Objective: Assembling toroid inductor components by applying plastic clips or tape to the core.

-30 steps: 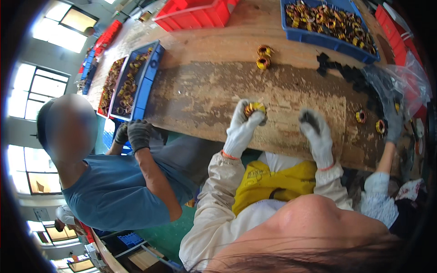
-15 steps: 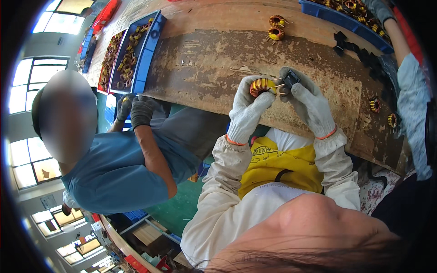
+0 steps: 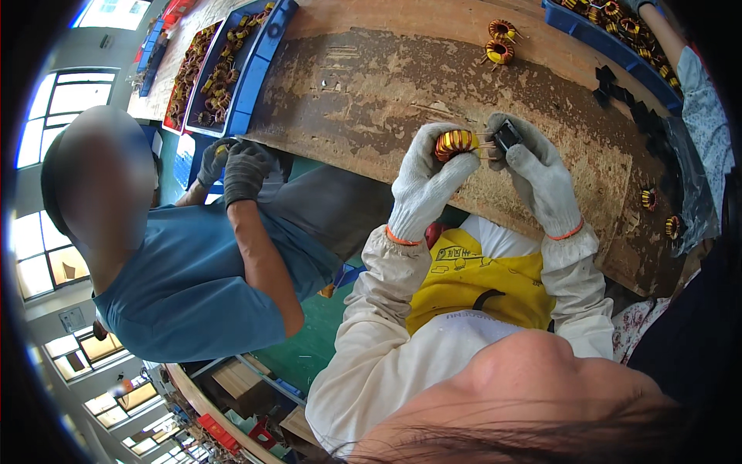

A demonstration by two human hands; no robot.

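My left hand (image 3: pixel 427 175), in a white knit glove, pinches a toroidal coil (image 3: pixel 456 144) wound in copper and yellow. Its bare wire leads stick out to the right. A small black plastic base (image 3: pixel 508 136) is gripped between the thumb and fingers of my right hand (image 3: pixel 541 172), gloved the same way. The lead tips reach close to the base; whether they touch it I cannot tell. Both hands are just above the worn wooden table (image 3: pixel 371 100), near its front edge.
Two loose coils (image 3: pixel 500 43) lie at the far side; further coils (image 3: pixel 648 199) lie at right near black plastic pieces (image 3: pixel 614 87). Coil-filled blue bins (image 3: pixel 259 69) stand left and far right. A gloved co-worker in blue (image 3: pixel 209 271) is at left; another person's sleeve (image 3: pixel 699 116) shows at right.
The view has shifted slightly, so the table and bins appear moved. The coil has turned a little in my left hand, its leads still pointing toward the black base. Both grips are kept.
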